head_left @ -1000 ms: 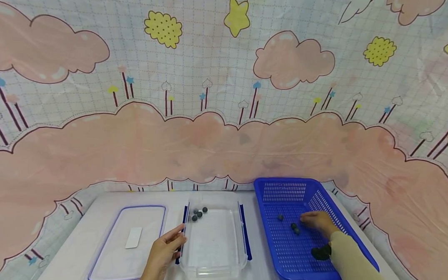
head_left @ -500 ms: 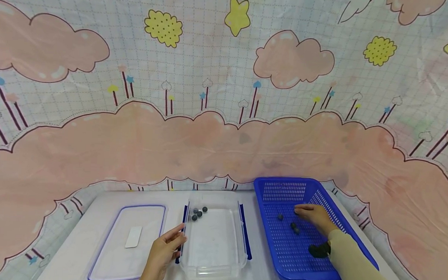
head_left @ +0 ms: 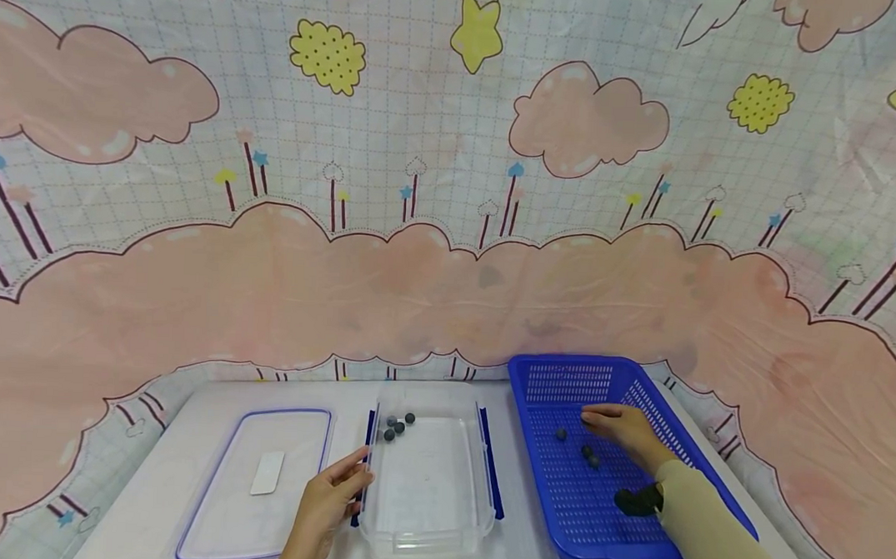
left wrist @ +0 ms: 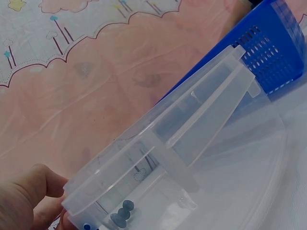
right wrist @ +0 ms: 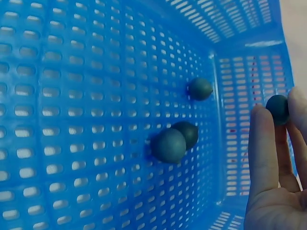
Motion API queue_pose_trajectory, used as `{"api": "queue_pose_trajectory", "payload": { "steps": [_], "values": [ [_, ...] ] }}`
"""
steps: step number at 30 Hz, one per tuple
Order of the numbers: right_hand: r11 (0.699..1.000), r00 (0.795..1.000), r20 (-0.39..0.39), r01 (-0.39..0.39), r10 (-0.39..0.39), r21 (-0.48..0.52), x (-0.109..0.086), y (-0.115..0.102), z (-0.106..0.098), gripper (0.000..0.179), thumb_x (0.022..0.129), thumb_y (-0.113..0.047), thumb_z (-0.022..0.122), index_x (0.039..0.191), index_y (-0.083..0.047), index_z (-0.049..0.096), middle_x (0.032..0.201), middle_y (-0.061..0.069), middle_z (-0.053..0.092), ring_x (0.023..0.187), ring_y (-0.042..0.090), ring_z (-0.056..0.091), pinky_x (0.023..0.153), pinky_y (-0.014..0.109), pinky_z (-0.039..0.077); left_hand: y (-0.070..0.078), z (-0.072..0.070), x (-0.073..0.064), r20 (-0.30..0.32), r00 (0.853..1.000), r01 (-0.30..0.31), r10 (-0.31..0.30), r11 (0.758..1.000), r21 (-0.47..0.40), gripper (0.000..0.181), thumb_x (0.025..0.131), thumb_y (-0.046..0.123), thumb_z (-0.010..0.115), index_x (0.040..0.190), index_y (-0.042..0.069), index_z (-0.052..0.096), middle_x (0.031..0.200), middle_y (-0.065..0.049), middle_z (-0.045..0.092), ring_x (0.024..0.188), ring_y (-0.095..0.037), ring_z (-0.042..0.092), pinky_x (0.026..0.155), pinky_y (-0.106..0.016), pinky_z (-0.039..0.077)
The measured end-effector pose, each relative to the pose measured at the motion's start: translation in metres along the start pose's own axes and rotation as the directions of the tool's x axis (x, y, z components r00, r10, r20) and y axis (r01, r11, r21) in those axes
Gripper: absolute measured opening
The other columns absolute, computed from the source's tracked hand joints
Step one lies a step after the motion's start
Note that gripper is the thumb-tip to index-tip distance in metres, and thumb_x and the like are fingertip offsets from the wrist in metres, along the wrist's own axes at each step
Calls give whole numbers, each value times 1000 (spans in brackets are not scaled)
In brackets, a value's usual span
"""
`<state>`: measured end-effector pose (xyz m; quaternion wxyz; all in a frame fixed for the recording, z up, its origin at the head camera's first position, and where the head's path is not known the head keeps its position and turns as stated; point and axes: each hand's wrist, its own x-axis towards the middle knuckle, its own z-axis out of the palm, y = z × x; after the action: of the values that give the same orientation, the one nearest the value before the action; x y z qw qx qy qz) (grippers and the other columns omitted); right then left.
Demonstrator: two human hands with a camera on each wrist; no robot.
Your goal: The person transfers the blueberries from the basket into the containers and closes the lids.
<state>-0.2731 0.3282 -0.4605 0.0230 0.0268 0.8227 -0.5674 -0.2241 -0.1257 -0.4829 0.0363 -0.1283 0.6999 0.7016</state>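
Observation:
My right hand [head_left: 625,429] is over the blue plastic basket [head_left: 520,433], pinching a small dark green ball [right wrist: 278,109] between thumb and fingers. That ball is hard to make out in the head view. Three more dark balls lie on the basket floor: two touching [right wrist: 169,144] and a single ball [right wrist: 200,89] nearer the end wall. At the left side of a clear plastic box [head_left: 425,541], my left hand [head_left: 328,495] grips the wall by its rim. Several dark balls [head_left: 400,427] sit together in the box's far left corner.
Left of the box, a clear lid [head_left: 216,511] with a blue edge lies flat on the white table [head_left: 162,459], a white rectangle [head_left: 268,473] on it. Blue side clips [head_left: 491,465] flank the box. A patterned cloth [head_left: 417,303] hangs behind the table.
My right hand has moved a little left and away from me over the basket. The left hand, the box and the loose balls stay where they were.

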Motion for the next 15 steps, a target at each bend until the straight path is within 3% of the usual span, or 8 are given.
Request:
{"api": "queue_pose_trajectory", "payload": {
  "steps": [15],
  "values": [
    [998,996,65,68,-68,10,3,-22,21,48,95,-20,66,129,12,57,130,24,60,115,29,64,100,43,49,2,1,-5,-15,1000,8,-8,1000,20,46,87,8,71,132,4,61,91,6,62,75,-10,56,56,-21,50]
  ]
}}
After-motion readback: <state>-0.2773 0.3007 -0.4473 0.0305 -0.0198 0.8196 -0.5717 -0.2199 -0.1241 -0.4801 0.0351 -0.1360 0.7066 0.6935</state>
